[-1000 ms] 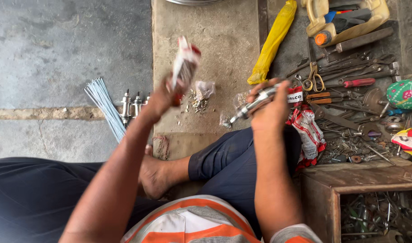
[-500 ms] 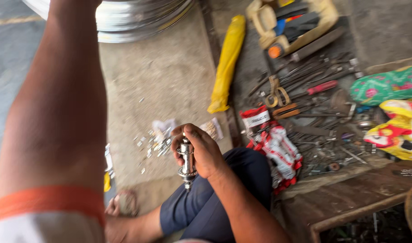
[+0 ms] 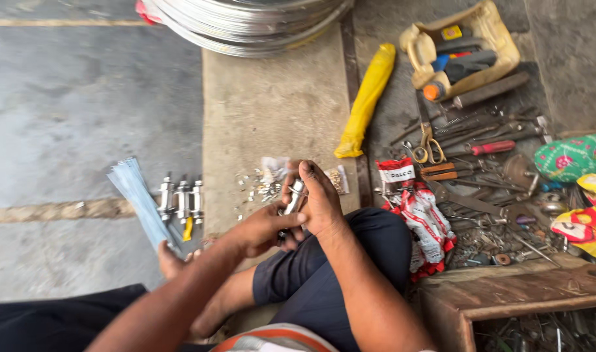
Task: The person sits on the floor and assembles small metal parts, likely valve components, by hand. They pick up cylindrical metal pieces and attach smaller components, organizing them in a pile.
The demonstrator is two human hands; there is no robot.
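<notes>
Top centre of the frame: a stack of shiny metal wheel rims (image 3: 246,23) on the concrete floor (image 3: 70,98). Right half: a spread of hand tools (image 3: 480,156) on the ground, a yellow cloth roll (image 3: 366,101) left of them, a wooden box (image 3: 506,300) at lower right. Left of centre: a bundle of thin spokes (image 3: 138,199) beside three metal hubs (image 3: 180,199) lying side by side.

Centre: the right hand (image 3: 320,199) and left hand (image 3: 265,228) meet on one small metal hub (image 3: 294,195), held roughly upright above the knee. The right hand is closed around its upper part from the right side; the left hand is closed around the lower end, fingers curled.

Handling judgement: the hub appears rigid, polished steel, dense for its size, likely slippery on the barrel. Not fragile. The best hold looks to be across the flanges or the axle ends, not the smooth middle. Loose small parts (image 3: 262,189) lie on the slab just behind the hands.
</notes>
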